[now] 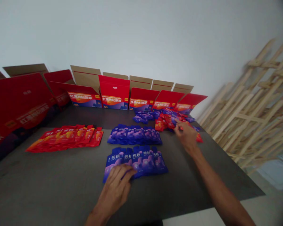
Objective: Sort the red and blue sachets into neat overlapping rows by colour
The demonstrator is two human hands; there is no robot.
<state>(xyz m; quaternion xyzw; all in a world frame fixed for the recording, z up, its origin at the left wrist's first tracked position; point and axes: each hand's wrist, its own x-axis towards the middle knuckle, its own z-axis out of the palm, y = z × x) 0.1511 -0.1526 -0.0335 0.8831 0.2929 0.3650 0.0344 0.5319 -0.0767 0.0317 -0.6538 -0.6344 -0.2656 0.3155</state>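
Observation:
In front of me lies a front row of overlapping purple pouches (137,161). My left hand (116,186) rests on the row's lower left edge, fingers bent and a little apart, touching the pouches without a visible grip. My right hand (185,135) reaches over a mixed pile of red pouches (163,121) and purple ones at the back right. Its fingers are pinched together at a purple pouch (173,119), blurred by motion. Behind the front row is a second row of purple pouches (135,135). A row of overlapping red pouches (68,138) lies to the left.
Several open red cartons (115,97) line the table's back edge against the wall. A larger red carton (21,106) stands at the left. Wooden slatted frames (252,116) lean beyond the right edge of the dark grey table (61,182).

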